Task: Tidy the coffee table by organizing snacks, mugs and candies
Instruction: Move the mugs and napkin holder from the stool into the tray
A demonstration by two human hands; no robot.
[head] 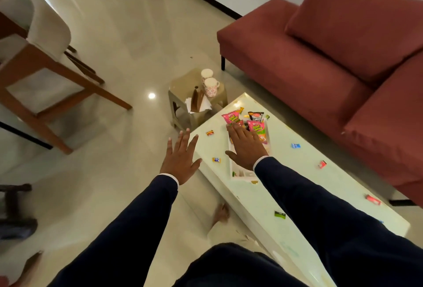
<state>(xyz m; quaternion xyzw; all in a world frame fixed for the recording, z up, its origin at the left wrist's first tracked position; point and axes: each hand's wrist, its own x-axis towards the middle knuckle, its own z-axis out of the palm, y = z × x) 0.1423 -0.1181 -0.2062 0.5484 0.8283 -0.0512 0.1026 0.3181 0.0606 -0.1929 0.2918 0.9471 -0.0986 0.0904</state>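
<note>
From the head camera, both hands were spread flat, fingers wide, holding nothing. The left hand hung over the floor beside the table; the right hand hovered above the tray, where snack packs were piled. Candies lay scattered over the tabletop. Two mugs stood on the stool past the table's far end.
</note>
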